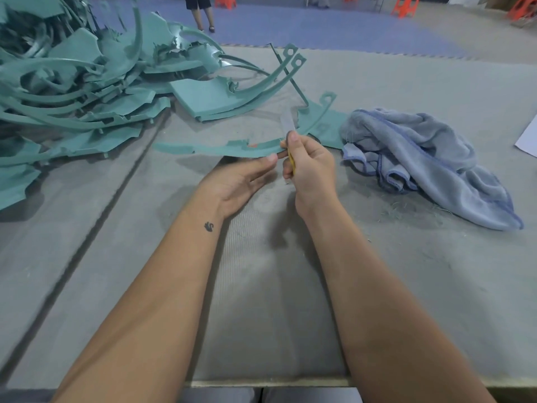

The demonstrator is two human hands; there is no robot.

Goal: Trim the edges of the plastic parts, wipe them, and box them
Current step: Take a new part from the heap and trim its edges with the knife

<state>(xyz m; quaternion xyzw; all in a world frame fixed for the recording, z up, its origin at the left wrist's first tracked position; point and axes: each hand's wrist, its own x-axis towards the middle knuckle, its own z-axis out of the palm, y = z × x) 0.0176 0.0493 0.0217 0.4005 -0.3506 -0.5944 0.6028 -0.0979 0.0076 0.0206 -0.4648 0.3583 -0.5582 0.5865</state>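
Curved teal plastic part (232, 148), centre of counter (290, 301): left hand (241, 181) supports it with straight fingers; right hand (309, 167) grips yellow-handled knife (287, 126). Untrimmed parts heap (72, 91) at 10 o'clock; blue cloth (421, 158) at 3 o'clock.

The pile of green plastic parts (72, 91) runs off the frame's left and top edges, so its extent cannot be told. Right of the pile, the right hand (308, 167) covers most of a yellow-handled knife (290, 158) — its blade is blurred. A white sheet (527, 138) beyond the cloth (430, 161) is cut off at the right edge.
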